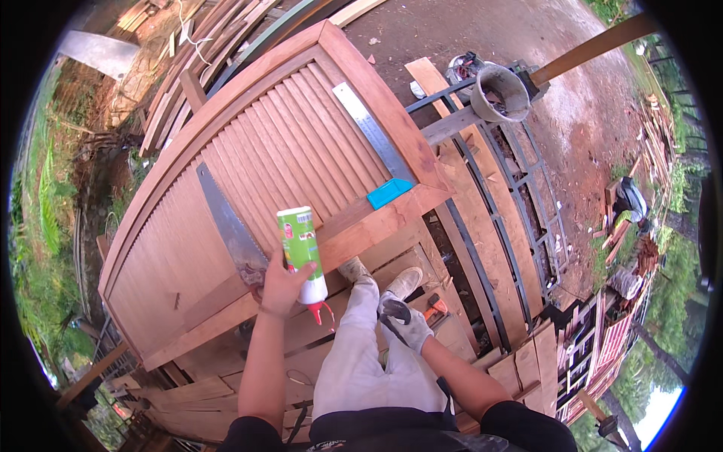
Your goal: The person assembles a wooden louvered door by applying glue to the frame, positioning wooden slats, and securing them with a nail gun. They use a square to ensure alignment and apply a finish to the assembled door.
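Observation:
My bare left hand (282,289) is wrapped round a green and white glue bottle (300,239), tipped so its red nozzle cap points down. Beside that hand a handsaw (224,213) lies on a wooden louvered panel (275,143), its handle partly behind my fingers. A try square (369,132) with a steel blade and turquoise stock rests across the panel's right-hand end. My right hand (409,328), in a pale glove with dark patches, is in front of my lower leg. Its fingers are curled; whatever they hold, if anything, is hidden.
Planks and dark metal frames (520,177) extend right of the panel. A grey bucket (500,93) stands at their far end. An orange-handled tool (434,306) lies on the boards by my right foot. Stacked timber (175,94) lies beyond the panel, far left.

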